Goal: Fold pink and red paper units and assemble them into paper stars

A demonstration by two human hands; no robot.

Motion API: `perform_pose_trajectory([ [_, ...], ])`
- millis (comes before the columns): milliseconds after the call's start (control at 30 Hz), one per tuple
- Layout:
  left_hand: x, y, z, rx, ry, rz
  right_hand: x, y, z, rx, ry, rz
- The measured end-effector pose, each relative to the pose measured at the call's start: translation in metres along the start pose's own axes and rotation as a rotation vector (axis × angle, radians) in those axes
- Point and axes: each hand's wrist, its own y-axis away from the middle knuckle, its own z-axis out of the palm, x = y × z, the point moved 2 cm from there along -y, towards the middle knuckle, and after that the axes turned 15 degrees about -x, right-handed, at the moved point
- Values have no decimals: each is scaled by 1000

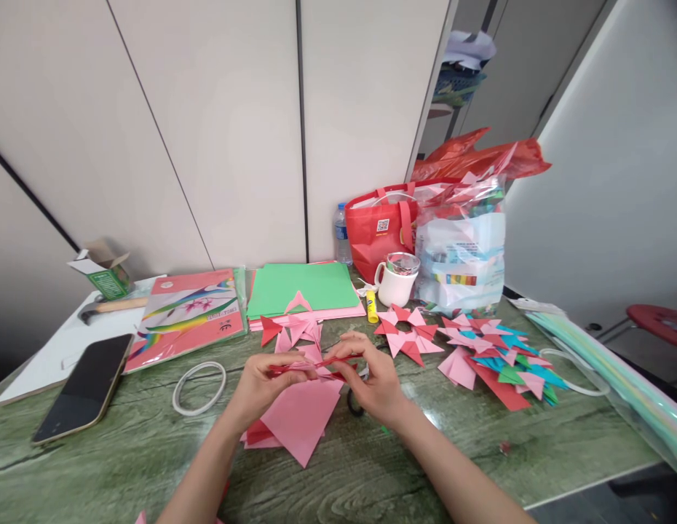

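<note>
Both of my hands pinch a piece of folded red and pink paper (323, 366) above the table. My left hand (270, 382) grips its left side, thumb below and fingers on top. On the right side, my right hand (371, 375) holds it the same way. Just under them lies a stack of pink and red paper squares (303, 418). Behind the hands are loose folded pink and red pieces (299, 329). Black-handled scissors (356, 404) lie partly hidden by my right hand. A finished-looking pink and red paper ring (407, 333) rests to the right.
At the back are green paper sheets (306, 285), a glue stick (372, 307), a white mug (397, 280) and a red bag (376, 229). A phone (84, 389) and a white ring (199, 389) lie left. Colourful folded papers (502, 356) spread on the right.
</note>
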Motion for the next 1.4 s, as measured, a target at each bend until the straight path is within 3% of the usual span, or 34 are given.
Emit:
perform_pose_trajectory([
  [300,3,-3,8,65,-24,-17,-6,-1,2,5,76,-55],
  [500,7,-5,19,47,96,-38,-9,-1,4,-17,100,-40],
  [800,7,-1,11,36,42,-95,-7,-4,-7,41,146,-4],
  [1400,-4,-4,17,19,75,-124,-3,-6,-1,92,-289,300],
])
